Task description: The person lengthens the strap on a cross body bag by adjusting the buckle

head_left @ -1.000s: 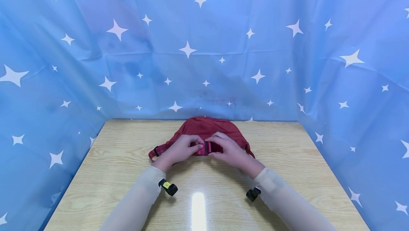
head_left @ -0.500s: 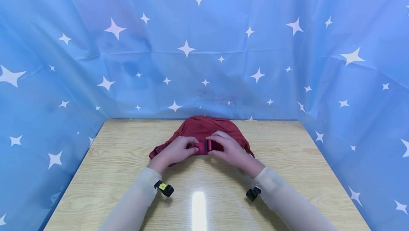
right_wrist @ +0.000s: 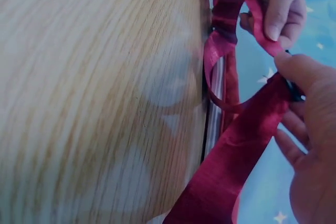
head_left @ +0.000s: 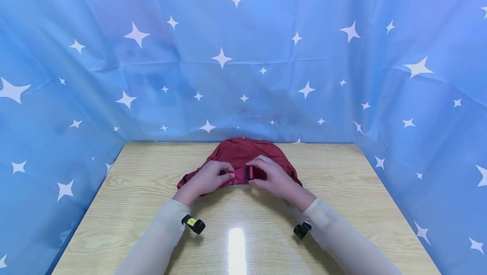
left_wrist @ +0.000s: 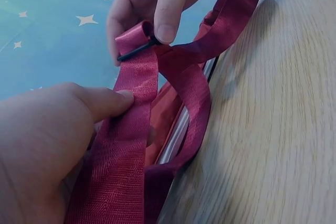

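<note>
A dark red bag (head_left: 243,150) lies at the table's back edge, with a crimson webbing strap (left_wrist: 123,140) raised along its near side. My left hand (head_left: 211,178) pinches the strap, thumb on its upper face, a short way left of a black slide buckle (left_wrist: 137,51). My right hand (head_left: 272,178) grips that buckle between thumb and fingers; the strap folds through it in a small loop. In the right wrist view a wide stretch of strap (right_wrist: 236,150) runs down from the buckle, and a slack loop hangs beside the bag's zipper (left_wrist: 176,135).
The wooden table (head_left: 236,211) extends toward me, with a bright light reflection on it. A blue curtain with white stars (head_left: 243,55) surrounds the back and sides. A second black buckle (head_left: 185,178) sits on the strap at the bag's left end.
My left hand has slid left along the strap, away from the buckle, so more webbing shows between the hands. My right hand stays nearly in place at the buckle.
</note>
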Demonstrator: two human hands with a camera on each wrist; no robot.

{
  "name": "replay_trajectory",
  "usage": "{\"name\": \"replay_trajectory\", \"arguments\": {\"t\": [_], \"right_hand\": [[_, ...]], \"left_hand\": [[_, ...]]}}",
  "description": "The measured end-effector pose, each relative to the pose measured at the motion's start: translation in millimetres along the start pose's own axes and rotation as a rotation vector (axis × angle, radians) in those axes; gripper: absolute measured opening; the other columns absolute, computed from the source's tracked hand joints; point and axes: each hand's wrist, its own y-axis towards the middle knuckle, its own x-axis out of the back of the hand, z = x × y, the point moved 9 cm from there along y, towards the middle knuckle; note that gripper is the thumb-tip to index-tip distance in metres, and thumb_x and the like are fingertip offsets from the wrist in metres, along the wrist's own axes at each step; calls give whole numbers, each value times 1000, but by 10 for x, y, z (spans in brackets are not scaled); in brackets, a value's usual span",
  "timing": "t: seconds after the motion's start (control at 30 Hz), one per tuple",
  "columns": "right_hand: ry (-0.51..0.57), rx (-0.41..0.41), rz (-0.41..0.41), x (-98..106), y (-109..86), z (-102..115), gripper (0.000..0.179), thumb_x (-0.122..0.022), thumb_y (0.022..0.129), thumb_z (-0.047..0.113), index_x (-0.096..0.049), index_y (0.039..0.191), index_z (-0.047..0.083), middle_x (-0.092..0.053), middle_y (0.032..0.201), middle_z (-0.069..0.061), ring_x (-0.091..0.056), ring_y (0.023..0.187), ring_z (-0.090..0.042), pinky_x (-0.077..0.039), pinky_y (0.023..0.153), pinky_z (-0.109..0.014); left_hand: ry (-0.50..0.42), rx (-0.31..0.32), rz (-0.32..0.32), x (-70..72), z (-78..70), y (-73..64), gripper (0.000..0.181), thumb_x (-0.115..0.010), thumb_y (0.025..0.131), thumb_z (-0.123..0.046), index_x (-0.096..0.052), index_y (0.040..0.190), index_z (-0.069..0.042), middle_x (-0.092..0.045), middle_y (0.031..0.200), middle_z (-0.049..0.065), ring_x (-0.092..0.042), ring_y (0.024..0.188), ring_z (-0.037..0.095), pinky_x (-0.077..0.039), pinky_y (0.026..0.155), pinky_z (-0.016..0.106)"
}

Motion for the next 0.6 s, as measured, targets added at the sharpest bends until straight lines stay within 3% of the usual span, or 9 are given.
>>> {"name": "replay_trajectory", "arguments": {"t": [0.37, 0.6], "right_hand": [[-3, 7, 31, -44, 39, 39, 51, -91, 95, 14, -70, 142, 14, -65, 131, 6, -60, 120, -13, -56, 103, -42], [-23, 62, 4, -48, 65, 111, 52, -93, 93, 12, -70, 140, 15, -67, 131, 4, -61, 122, -14, -57, 103, -41]], "left_hand": [[-17, -41, 33, -74, -143, 128, 9, -72, 111, -23, -77, 104, -24, -69, 85, -12, -57, 71, 8, -51, 72, 32], [-13, -61, 34, -85, -185, 171, 7, -73, 110, -21, -79, 106, -20, -73, 92, -12, -62, 80, 8, -54, 79, 31]]}}
